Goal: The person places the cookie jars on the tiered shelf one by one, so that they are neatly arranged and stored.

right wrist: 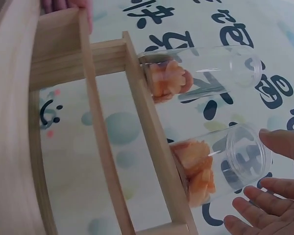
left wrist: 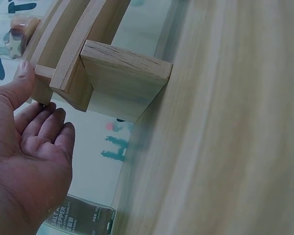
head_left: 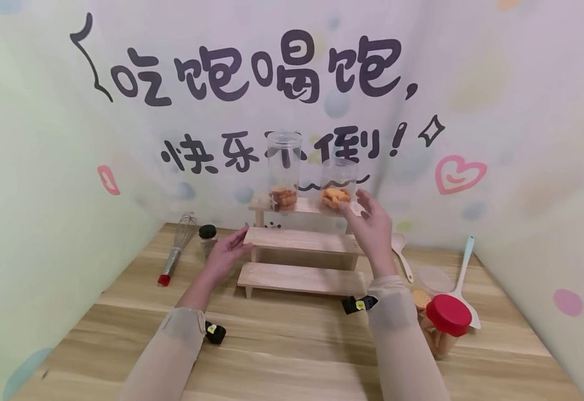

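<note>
Holding nothing, my loosely spread right grip (head_left: 374,231) is hovering beside the short jar (head_left: 339,177), which is standing near the right end of the top shelf (head_left: 309,206). My left grip (head_left: 225,253) is pinching the left edge of the wooden stand (head_left: 297,238). I'm expecting light, stiff, slippery walls, best clasped mid-height.

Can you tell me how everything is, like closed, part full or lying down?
Short jar: upright, partly filled
Tall jar: upright, partly filled
Wooden stand: standing upright
Left hand: holding the stand's edge
Right hand: fingers open beside short jar
Red-lidded jar: closed
Black-capped bottle: closed, upright
Whisk: lying down
Spoon: unheld
Spatula: unheld
Clear disc: lying flat
</note>
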`<action>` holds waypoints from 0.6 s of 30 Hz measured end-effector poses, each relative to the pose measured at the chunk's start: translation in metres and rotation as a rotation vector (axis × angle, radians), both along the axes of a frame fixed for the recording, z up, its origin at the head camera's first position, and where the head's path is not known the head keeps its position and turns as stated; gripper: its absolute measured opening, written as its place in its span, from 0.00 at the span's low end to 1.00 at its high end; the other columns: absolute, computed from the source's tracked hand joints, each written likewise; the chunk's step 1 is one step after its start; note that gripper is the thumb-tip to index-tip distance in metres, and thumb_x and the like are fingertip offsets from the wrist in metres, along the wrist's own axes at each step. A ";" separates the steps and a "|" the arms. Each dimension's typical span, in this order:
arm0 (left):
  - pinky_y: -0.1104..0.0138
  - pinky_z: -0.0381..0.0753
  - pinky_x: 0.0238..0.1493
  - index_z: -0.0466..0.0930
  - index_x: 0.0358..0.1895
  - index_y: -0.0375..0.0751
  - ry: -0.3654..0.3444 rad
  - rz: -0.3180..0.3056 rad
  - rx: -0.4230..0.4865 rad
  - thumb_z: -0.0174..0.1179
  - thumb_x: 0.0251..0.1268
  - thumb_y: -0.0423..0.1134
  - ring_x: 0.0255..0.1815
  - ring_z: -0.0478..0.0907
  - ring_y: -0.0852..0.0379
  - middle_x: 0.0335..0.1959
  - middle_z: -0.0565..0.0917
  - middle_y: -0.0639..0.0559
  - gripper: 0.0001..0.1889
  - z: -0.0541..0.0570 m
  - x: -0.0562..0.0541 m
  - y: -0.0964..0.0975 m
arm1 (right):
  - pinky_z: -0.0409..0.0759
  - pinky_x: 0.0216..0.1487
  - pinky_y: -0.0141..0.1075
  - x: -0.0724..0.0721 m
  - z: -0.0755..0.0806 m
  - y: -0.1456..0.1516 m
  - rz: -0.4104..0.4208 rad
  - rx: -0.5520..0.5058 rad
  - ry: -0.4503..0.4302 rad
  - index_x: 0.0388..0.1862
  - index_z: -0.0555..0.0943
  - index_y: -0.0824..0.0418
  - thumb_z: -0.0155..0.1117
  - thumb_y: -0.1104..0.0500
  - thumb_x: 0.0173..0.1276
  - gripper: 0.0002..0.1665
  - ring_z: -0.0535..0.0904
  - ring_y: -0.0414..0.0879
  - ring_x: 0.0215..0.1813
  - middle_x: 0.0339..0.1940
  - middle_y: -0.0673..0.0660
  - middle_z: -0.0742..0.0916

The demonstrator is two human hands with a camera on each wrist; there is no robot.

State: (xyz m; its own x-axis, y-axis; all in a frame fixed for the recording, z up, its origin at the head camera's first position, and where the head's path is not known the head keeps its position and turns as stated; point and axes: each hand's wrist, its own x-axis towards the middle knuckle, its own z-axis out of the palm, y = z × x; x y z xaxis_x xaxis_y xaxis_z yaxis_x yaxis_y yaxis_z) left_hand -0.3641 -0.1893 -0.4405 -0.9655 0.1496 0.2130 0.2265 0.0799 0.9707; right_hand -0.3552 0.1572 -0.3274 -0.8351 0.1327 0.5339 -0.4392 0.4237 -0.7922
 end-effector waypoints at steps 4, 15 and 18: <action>0.57 0.60 0.76 0.57 0.78 0.38 0.000 -0.008 0.010 0.62 0.73 0.37 0.79 0.54 0.47 0.80 0.54 0.44 0.35 0.002 0.002 0.000 | 0.74 0.70 0.50 0.013 0.001 0.008 0.003 0.060 -0.008 0.72 0.72 0.60 0.71 0.43 0.66 0.40 0.73 0.53 0.70 0.70 0.58 0.78; 0.56 0.57 0.77 0.55 0.79 0.39 0.007 -0.014 -0.024 0.62 0.73 0.40 0.80 0.53 0.45 0.81 0.53 0.44 0.36 0.004 0.004 -0.003 | 0.72 0.69 0.56 0.053 0.011 0.036 0.027 0.219 0.009 0.74 0.69 0.58 0.70 0.39 0.66 0.44 0.72 0.54 0.71 0.71 0.58 0.77; 0.56 0.57 0.78 0.57 0.79 0.40 -0.004 -0.015 -0.023 0.62 0.73 0.41 0.80 0.54 0.46 0.81 0.54 0.45 0.36 0.004 0.003 0.000 | 0.74 0.68 0.57 0.069 0.011 0.052 0.047 0.278 0.026 0.73 0.69 0.59 0.70 0.42 0.67 0.42 0.73 0.56 0.70 0.70 0.58 0.78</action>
State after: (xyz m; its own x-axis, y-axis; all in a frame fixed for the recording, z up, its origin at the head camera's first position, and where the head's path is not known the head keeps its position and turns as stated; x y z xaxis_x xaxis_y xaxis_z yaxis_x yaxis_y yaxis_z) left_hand -0.3614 -0.1893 -0.4368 -0.9641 0.1685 0.2051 0.2235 0.0986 0.9697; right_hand -0.2860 0.2087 -0.3168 -0.8224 -0.0605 0.5658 -0.4821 0.6021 -0.6364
